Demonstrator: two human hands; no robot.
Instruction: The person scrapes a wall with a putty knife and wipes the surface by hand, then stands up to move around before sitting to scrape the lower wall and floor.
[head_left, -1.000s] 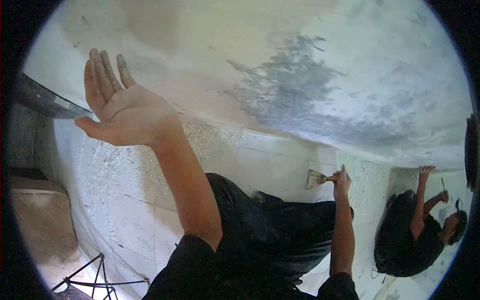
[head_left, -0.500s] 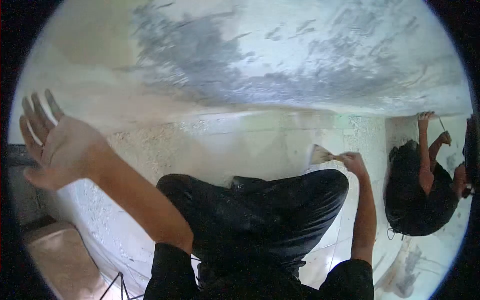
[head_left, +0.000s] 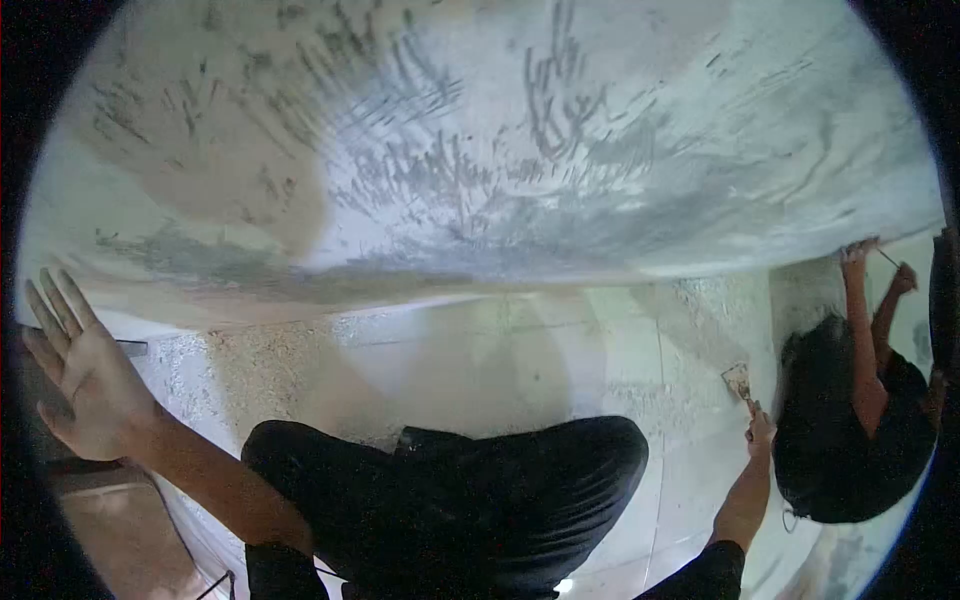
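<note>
My right hand [head_left: 761,434] is closed around the handle of a scraper [head_left: 737,380]. Its wide blade points up and left, over the tiled floor to the right of my knees. Far to the left, my left hand [head_left: 92,385] is raised with its fingers stretched out and holds nothing. Its fingertips overlap the lower edge of the wall [head_left: 480,130] in this view. Grey smears and dark streaks cover much of that wall.
Light crumbs are scattered over the floor tiles [head_left: 470,365] along the wall's foot. On the right a co-worker [head_left: 850,430] in dark clothes sits close by, both hands raised near the wall with a thin tool. A brown padded object [head_left: 125,530] lies at lower left.
My right hand has carried the scraper right and away from the wall. My left hand appears lower and slightly further left. The view has tilted up, showing more wall.
</note>
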